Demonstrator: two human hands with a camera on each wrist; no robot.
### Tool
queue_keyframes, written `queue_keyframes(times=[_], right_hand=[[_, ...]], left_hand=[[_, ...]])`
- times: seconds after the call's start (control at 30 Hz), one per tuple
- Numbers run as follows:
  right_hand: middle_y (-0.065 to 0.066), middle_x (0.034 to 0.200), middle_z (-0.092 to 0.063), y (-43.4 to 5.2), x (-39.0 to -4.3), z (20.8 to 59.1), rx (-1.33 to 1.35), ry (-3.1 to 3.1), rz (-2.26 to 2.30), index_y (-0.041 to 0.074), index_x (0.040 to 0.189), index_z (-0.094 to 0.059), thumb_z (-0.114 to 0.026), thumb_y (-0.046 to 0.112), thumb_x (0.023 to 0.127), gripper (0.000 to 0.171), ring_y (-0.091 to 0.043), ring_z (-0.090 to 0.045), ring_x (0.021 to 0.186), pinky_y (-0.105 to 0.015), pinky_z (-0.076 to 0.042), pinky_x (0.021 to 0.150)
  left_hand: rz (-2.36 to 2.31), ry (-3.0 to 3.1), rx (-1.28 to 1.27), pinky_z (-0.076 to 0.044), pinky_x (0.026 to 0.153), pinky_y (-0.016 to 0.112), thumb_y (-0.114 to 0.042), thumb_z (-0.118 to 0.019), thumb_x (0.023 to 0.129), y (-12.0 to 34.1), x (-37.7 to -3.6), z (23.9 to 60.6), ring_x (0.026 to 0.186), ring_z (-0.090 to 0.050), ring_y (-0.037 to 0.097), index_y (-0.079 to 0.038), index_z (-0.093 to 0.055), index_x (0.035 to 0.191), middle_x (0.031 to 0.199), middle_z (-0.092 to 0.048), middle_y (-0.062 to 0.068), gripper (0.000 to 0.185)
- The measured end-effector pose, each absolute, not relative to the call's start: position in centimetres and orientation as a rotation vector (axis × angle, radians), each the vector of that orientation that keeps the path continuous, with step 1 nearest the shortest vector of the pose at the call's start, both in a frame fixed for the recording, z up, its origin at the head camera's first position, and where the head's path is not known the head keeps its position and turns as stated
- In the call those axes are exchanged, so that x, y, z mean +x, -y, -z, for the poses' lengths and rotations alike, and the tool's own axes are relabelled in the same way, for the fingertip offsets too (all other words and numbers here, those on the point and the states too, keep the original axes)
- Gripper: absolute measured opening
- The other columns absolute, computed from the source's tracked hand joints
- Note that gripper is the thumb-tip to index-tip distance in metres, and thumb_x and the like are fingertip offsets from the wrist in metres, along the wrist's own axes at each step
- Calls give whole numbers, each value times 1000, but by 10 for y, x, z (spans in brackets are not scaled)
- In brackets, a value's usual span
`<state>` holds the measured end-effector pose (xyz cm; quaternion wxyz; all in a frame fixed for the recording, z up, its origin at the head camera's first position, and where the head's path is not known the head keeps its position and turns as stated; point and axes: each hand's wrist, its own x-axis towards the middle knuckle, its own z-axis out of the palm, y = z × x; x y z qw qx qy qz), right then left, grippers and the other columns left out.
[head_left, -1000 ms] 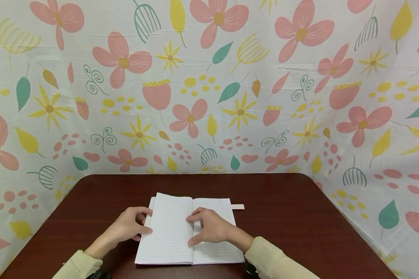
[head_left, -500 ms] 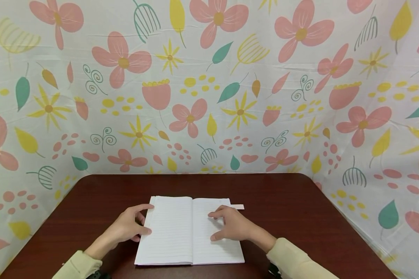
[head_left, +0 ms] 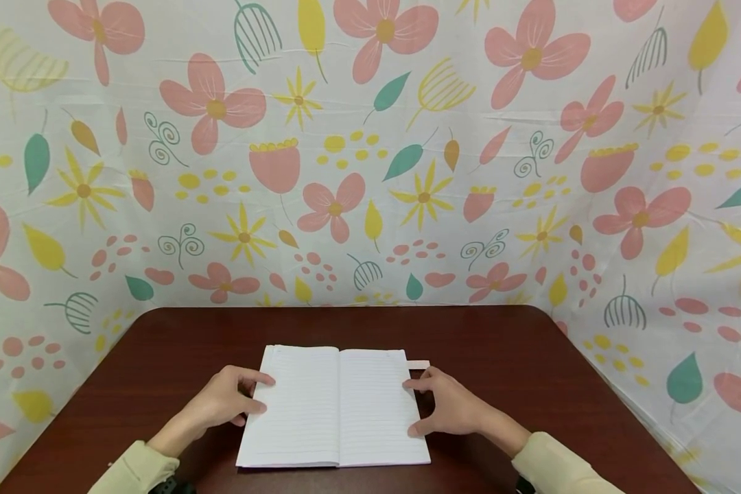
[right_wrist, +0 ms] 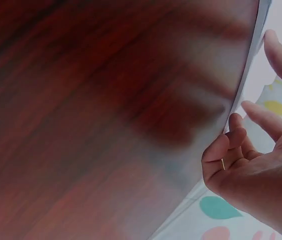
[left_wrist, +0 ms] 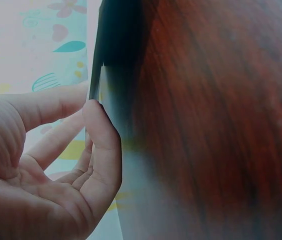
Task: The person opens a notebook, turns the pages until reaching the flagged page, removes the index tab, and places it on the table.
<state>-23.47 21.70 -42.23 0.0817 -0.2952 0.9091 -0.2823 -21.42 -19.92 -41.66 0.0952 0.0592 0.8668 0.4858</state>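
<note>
An open notebook (head_left: 302, 412) with lined white pages lies flat on the dark wooden table. My left hand (head_left: 225, 396) grips its left edge, thumb and index finger over the page; in the left wrist view the left hand (left_wrist: 56, 165) has other fingers curled beneath the cover. At the opposite edge, my right hand (head_left: 453, 405) sets thumb and index finger on the page's rim. The right wrist view shows the right hand (right_wrist: 261, 155) straddling that edge, with the remaining fingers curled at its underside. A pale tab (head_left: 418, 365) sticks out at the upper right.
The brown table (head_left: 339, 326) extends behind the notebook and to both sides. A white cloth (head_left: 370, 165) printed with flowers and leaves hangs behind and around it. Light sleeves (head_left: 137, 470) cover both forearms.
My right hand has slid rightward from the notebook's centre fold to its right edge. The left page's lifted upper corner has settled flat. My left hand stays at the left edge.
</note>
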Motion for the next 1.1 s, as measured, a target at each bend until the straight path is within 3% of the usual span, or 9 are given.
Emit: queue_keyframes(times=[0.6,0.9,1.1], right_hand=[[-7,108,-49,-213,-234,422,-869,-2741,789,6,130,-58,-84,46,67,79,-21,-50,94,-32,-44,73],[-4,107,-46,-208,-234,422,-901,-2782,628,14,137,-53,-79,66,58,99,-19,-42,92,-30,-40,66],[-1,107,-46,-205,-233,424,-882,-2824,577,17,135,-55,-79,69,55,99,-17,-39,91,-31,-36,67]], left_hand=[[-1452,-2566,183,-53,53,36,-8,-80,74,199,-214,416,60,-57,19,-6,-69,112,80,-52,9,39],[-1427,-2595,147,-53,52,36,-7,-81,73,197,-215,418,61,-57,19,-8,-69,111,82,-52,9,39],[-1426,-2595,149,-53,52,36,-8,-81,73,198,-215,418,61,-57,19,-8,-69,111,82,-53,9,40]])
